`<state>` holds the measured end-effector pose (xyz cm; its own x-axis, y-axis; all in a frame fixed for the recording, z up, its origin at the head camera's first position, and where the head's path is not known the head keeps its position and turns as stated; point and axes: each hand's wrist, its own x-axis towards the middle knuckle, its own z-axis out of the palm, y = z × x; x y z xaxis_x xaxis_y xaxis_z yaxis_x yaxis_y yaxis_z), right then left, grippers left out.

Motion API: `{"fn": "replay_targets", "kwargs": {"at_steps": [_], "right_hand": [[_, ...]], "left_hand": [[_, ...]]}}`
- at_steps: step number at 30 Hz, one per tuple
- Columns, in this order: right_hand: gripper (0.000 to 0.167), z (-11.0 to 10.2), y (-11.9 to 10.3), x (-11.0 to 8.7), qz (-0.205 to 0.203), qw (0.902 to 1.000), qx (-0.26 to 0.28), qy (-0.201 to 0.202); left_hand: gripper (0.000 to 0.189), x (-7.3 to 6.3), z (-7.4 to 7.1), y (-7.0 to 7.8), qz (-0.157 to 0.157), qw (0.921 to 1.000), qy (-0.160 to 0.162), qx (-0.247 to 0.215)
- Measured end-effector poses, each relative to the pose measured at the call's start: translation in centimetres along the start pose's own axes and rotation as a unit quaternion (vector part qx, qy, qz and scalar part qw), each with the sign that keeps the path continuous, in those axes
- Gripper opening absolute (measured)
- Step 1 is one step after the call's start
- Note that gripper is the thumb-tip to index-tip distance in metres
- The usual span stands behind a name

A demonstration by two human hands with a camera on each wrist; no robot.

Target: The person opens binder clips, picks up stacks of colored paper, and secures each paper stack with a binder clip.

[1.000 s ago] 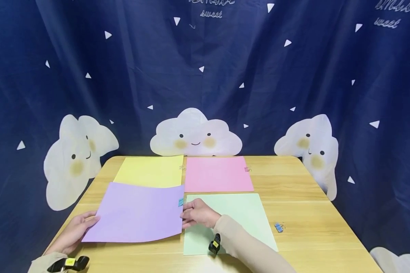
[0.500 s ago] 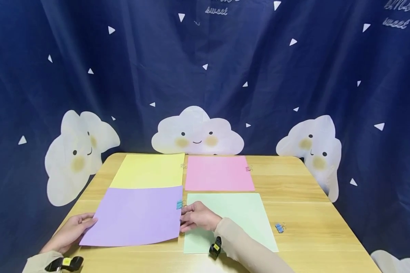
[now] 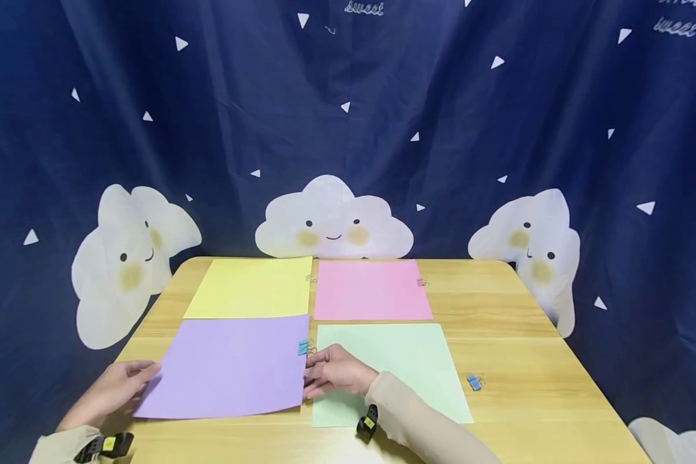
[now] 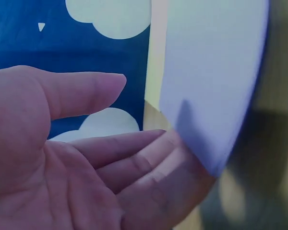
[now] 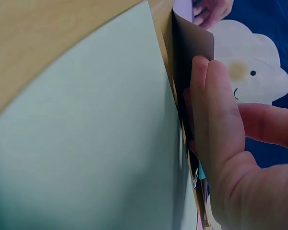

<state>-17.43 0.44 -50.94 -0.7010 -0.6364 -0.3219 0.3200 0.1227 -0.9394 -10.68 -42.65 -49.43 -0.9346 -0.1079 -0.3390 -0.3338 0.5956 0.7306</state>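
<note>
A lilac sheet of paper [image 3: 226,367] lies close over the table in front of me, its near edge bowed. At its left side my left hand [image 3: 116,386] has fingers under the near corner; in the left wrist view, the thumb [image 4: 96,93] is raised apart from the paper. My right hand [image 3: 339,370] is at the sheet's right edge, above the green sheet [image 3: 400,367]. Extended fingers [image 5: 221,105] touch the lilac edge in the right wrist view; the thumb tip is hidden behind them. A teal binder clip [image 3: 303,347] grips that edge just beyond these fingers.
A yellow sheet [image 3: 249,290] and a pink sheet [image 3: 371,290] lie side by side at the back, each with a clip on its right edge. One loose blue binder clip [image 3: 474,382] is right of the green sheet. The wooden table [image 3: 499,322] ends before a dark blue curtain.
The lilac sheet has come down and slightly nearer to me, uncovering more of the yellow sheet. The left hand has drawn slightly left; the right hand stays at the right edge.
</note>
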Motion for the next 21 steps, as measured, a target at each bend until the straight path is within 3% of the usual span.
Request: {"fn": "replay_targets", "kwargs": {"at_steps": [9,21], "right_hand": [[0.025,0.1,-0.2,-0.3,0.006,1.0000,0.002,0.000],[0.046,-0.1,-0.7,-1.5,-0.001,0.9997,-0.020,0.012]], "left_hand": [[0.073,-0.6,-0.3,0.7,-0.003,0.9997,-0.005,0.022],[0.073,-0.8,-0.3,0.7,-0.001,0.9997,0.012,0.023]]}}
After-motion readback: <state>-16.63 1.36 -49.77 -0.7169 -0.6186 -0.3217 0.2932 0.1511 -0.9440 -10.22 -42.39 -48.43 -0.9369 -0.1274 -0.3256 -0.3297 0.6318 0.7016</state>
